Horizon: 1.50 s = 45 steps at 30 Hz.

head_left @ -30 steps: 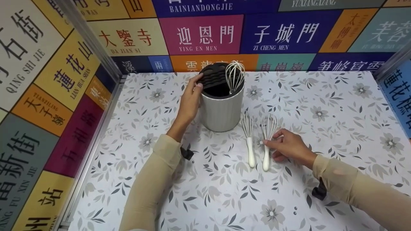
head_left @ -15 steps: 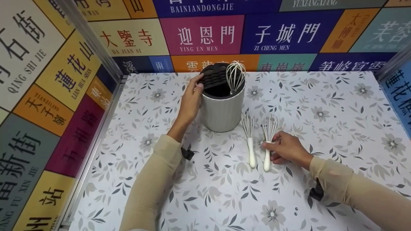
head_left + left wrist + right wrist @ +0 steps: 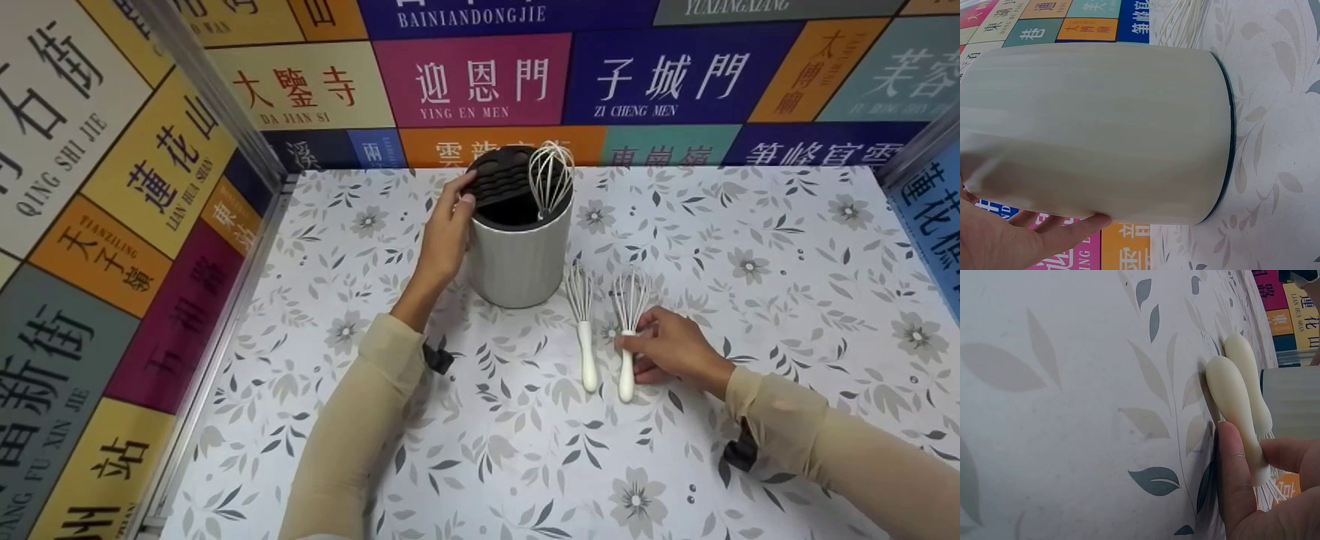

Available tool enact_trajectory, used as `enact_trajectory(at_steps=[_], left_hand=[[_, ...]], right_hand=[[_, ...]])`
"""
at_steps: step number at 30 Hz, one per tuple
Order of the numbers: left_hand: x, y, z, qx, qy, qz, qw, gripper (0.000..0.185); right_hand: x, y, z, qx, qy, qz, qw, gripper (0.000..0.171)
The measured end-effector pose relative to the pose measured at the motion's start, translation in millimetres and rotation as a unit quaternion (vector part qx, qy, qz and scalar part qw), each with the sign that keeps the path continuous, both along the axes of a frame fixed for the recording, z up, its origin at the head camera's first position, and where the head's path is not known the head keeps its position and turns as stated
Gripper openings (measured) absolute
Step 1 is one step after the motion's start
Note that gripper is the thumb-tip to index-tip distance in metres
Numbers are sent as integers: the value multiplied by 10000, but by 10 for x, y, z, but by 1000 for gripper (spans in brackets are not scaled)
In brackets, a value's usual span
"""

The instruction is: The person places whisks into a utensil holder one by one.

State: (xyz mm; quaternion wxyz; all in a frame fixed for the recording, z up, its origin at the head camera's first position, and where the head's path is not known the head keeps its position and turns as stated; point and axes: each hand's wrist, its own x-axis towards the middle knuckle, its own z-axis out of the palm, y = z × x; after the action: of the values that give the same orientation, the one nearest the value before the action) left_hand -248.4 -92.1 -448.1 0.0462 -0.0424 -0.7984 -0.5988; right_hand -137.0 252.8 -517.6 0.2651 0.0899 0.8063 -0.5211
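A grey utensil holder [image 3: 517, 262] with a black top stands upright at the back middle, and one whisk [image 3: 551, 180] sticks up out of it. My left hand [image 3: 444, 240] rests against its left side, fingertips at the rim; in the left wrist view, straight fingers [image 3: 1072, 233] lie along the wall. Two whisks with cream handles lie side by side on the table, wires toward the holder. With thumb and fingers my right hand [image 3: 679, 345] pinches the right whisk [image 3: 626, 367] near the top of its handle. The left whisk [image 3: 586, 352] lies just beside it.
A floral-patterned cover lies over the table [image 3: 525, 465]. Colourful panels with lettering form a back wall [image 3: 472, 82] right behind the holder and a left wall [image 3: 112, 225] along the table's side.
My right hand has moved slightly left and its fingers have come together on the right whisk's handle, which has shifted a little to the right. The left hand and holder stay put.
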Motion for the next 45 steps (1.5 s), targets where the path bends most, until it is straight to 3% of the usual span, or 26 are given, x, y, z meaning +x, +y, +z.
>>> enact_trajectory(at_steps=[14, 25, 36, 45], left_hand=[[7, 0, 14, 20, -7, -29, 10000, 39], [12, -11, 7, 41, 20, -127, 9999, 41], [8, -19, -1, -37, 56, -85, 9999, 41], [14, -9, 6, 36, 71, -70, 9999, 40]], right_hand=[[-4, -8, 29, 9, 188, -20, 9998, 47], [-51, -69, 185, -462, 282, -104, 9985, 49], [-137, -147, 432, -831, 852, -100, 9928, 57], [-219, -264, 708, -1217, 1431, -129, 9821, 44]])
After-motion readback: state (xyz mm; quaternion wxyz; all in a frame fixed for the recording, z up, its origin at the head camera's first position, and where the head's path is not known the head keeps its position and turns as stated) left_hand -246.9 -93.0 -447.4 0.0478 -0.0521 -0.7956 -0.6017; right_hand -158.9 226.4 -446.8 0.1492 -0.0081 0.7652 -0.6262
